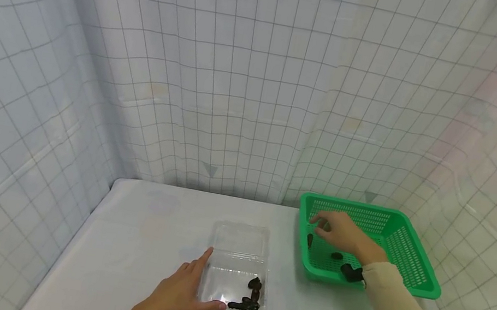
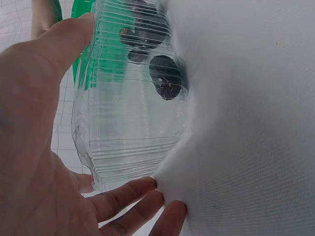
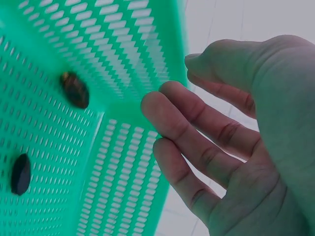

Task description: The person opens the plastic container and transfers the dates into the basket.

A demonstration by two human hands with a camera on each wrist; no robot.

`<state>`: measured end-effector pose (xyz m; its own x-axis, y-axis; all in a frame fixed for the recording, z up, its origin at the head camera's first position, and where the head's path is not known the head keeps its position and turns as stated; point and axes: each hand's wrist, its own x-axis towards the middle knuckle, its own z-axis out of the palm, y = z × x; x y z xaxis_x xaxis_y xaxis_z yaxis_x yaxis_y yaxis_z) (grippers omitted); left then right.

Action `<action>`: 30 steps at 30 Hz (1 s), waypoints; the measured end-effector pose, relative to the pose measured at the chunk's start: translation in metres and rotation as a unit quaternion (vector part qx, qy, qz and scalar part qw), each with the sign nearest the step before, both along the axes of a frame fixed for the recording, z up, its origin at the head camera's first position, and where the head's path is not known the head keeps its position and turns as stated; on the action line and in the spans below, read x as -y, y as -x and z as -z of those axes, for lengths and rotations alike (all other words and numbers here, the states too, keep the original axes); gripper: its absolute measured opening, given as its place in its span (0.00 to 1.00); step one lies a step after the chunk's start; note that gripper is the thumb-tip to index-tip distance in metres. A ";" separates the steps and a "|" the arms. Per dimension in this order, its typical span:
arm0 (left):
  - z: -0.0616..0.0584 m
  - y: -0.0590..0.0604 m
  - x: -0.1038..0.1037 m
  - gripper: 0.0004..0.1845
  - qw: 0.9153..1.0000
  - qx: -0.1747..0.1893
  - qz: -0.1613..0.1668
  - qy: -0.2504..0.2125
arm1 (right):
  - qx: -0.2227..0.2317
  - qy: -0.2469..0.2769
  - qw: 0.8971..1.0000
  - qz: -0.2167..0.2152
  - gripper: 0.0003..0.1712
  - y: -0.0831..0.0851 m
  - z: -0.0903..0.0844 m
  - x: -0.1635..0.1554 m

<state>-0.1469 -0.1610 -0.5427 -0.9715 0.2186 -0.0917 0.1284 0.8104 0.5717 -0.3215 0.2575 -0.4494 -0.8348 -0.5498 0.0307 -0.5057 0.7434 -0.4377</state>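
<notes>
My left hand [image 1: 180,290] rests against a clear plastic box [image 1: 221,283], its thumb along the near side and its straight fingers at the left side. The lid [image 1: 240,238] lies folded back away from me. Several dark brown, wrinkled pieces resembling dates [image 1: 255,284] sit along the right and near sides inside the box. My right hand [image 1: 340,231] hovers over the left part of a green basket [image 1: 415,256], fingers loosely bent with nothing between them. Two dark pieces lie in the basket, one by its left wall [image 1: 310,240] and one on its floor [image 1: 336,256].
A white cloth [image 1: 123,244] covers the table under the box and basket. White gridded curtains [image 1: 242,76] hang behind and on both sides. The basket stands at the back right, near the right curtain. A black device [image 1: 349,272] is worn at my right wrist.
</notes>
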 end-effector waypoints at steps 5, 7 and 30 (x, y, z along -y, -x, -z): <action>-0.002 0.001 0.002 0.76 1.000 0.003 0.011 0.000 | -0.024 0.009 0.999 -0.020 0.12 -0.010 -0.001 0.016; -0.002 0.001 0.003 0.76 1.000 0.009 0.016 0.000 | -0.033 0.007 0.999 -0.025 0.11 -0.014 -0.001 0.023; -0.002 0.005 0.007 0.75 0.999 0.028 0.003 -0.015 | -0.017 -0.012 0.983 -0.182 0.11 -0.061 0.017 0.104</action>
